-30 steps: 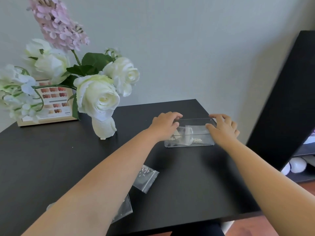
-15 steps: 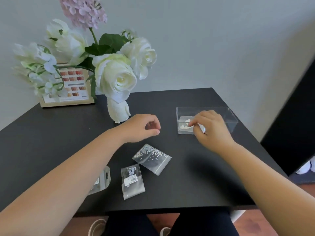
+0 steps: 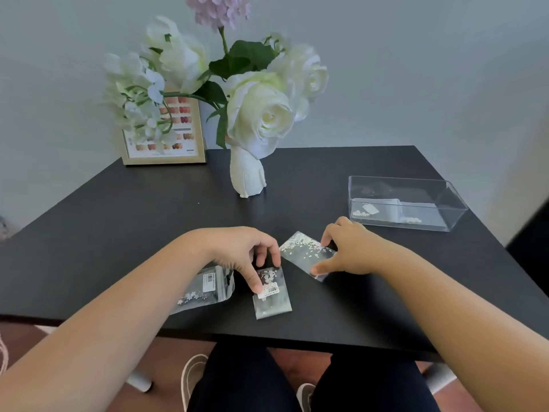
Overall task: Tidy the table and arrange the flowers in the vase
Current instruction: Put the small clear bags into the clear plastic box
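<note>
Three small clear bags of sequins lie near the front of the black table (image 3: 118,233). My left hand (image 3: 240,254) pinches the top of the middle bag (image 3: 274,298), thumb on its label. My right hand (image 3: 347,251) grips the right bag (image 3: 300,251) at its far edge and near corner. The left bag (image 3: 208,289) lies flat, partly under my left forearm. A white vase (image 3: 248,176) with white roses (image 3: 261,114) and a lilac stem (image 3: 219,7) stands at the back middle. A clear plastic box (image 3: 445,215) at the right holds a few small bags.
A framed nail-colour chart (image 3: 178,138) leans on the wall behind the flowers. The table's front edge is just below the bags, with my legs and shoes under it. A dark shelf edge (image 3: 531,242) shows at far right.
My right hand left the clear box and came down onto the right bag. My left hand dropped onto the middle bag. The camera tilted down.
</note>
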